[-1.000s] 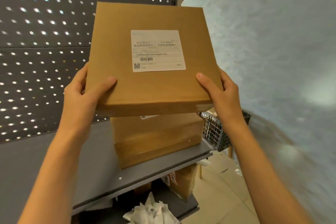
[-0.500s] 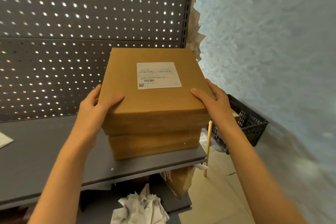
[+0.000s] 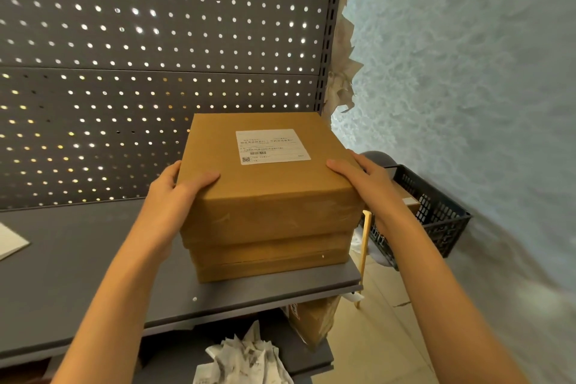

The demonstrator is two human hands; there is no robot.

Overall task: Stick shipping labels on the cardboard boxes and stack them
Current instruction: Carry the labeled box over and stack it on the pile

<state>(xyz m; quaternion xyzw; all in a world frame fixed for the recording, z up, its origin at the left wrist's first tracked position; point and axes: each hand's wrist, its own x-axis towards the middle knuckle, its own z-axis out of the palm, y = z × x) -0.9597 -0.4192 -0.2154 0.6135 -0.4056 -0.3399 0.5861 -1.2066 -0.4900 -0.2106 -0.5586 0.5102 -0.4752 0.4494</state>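
Observation:
A brown cardboard box (image 3: 268, 190) with a white shipping label (image 3: 271, 146) on its top lies on a second cardboard box (image 3: 271, 256), the two forming a stack at the right end of the grey shelf (image 3: 78, 259). My left hand (image 3: 177, 193) grips the top box's near left corner, thumb on its top. On the near right corner is my right hand (image 3: 364, 181), fingers spread over the top edge. The lower box's top is hidden.
A grey pegboard (image 3: 156, 56) backs the shelf. A white sheet (image 3: 11, 243) lies at the shelf's left edge. A black plastic crate (image 3: 433, 212) stands to the right by the blue wall. Crumpled paper (image 3: 246, 358) and another box (image 3: 314, 321) sit below.
The labelled box came down from in front of my face onto the lower box. Both hands kept hold of its near corners throughout.

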